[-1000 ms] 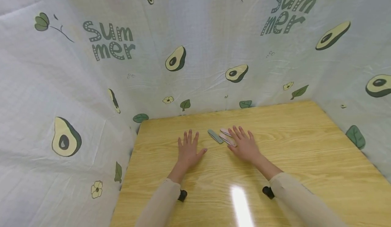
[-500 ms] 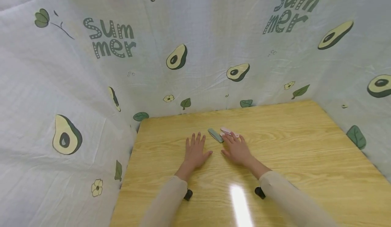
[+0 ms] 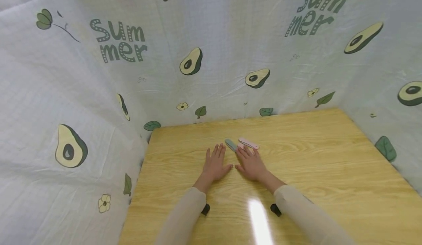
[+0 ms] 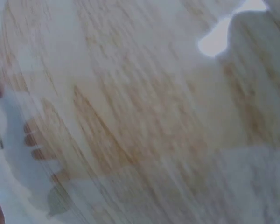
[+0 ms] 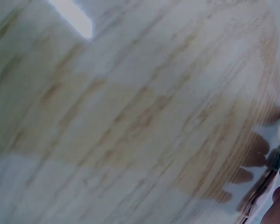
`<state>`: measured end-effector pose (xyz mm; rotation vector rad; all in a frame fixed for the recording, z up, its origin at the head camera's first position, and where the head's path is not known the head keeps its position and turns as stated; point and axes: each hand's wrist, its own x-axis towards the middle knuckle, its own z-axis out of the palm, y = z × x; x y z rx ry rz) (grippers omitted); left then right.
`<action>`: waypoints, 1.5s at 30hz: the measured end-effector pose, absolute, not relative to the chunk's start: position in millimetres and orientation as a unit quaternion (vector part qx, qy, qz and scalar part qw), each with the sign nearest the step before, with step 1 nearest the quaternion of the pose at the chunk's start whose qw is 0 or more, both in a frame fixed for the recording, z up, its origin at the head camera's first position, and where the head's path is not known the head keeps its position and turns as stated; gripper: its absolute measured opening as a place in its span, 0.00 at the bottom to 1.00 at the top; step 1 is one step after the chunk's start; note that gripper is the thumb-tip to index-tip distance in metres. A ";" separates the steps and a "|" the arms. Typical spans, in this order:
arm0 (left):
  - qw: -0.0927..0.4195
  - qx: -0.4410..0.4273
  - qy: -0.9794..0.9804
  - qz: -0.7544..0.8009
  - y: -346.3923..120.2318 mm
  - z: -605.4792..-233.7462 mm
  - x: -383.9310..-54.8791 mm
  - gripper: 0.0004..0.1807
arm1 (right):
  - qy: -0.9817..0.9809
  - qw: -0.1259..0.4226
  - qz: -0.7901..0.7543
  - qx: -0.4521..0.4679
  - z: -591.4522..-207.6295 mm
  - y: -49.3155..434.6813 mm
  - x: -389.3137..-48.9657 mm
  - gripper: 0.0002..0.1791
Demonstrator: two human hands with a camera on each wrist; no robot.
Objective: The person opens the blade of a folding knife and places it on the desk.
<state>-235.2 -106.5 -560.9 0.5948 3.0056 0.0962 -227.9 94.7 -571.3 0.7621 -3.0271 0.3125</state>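
Observation:
In the head view, a slim grey-green round-ended piece (image 3: 230,144) and a similar pink piece (image 3: 248,143) lie flat on the wooden table (image 3: 296,146). A second pink piece (image 3: 241,146) shows only partly beyond the right fingertips. My right hand (image 3: 253,167) lies palm down, fingers extended over that piece and close to the green one's near end. My left hand (image 3: 215,167) rests flat to the left, fingers straight, holding nothing. Both thumbs point inward, nearly meeting. In the right wrist view, fingers (image 5: 276,205) show at the edge beside a thin dark-edged item (image 5: 259,193).
A white cloth (image 3: 217,95) printed with avocados, leaves and "summer" hangs behind the table and along its sides. A bright light reflection (image 3: 260,221) lies on the near tabletop. Dark wrist devices (image 3: 275,210) sit at the sleeve cuffs.
Both hands have moved toward each other, the left to the right and the right to the left. The far pink piece is now uncovered; the nearer one has shifted left under the right fingers.

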 end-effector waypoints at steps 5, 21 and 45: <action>0.035 0.195 0.980 0.014 -105.2 -564.0 -235.3 0.47 | -0.963 0.005 0.115 0.243 -572.3 94.3 -227.3 0.37; 0.053 0.187 0.979 0.054 -106.3 -567.9 -232.3 0.44 | -0.937 0.001 0.105 0.332 -571.4 104.5 -223.4 0.33; 0.040 0.220 0.973 0.054 -109.5 -563.0 -226.2 0.37 | -0.945 0.022 0.094 0.313 -569.7 102.7 -219.0 0.30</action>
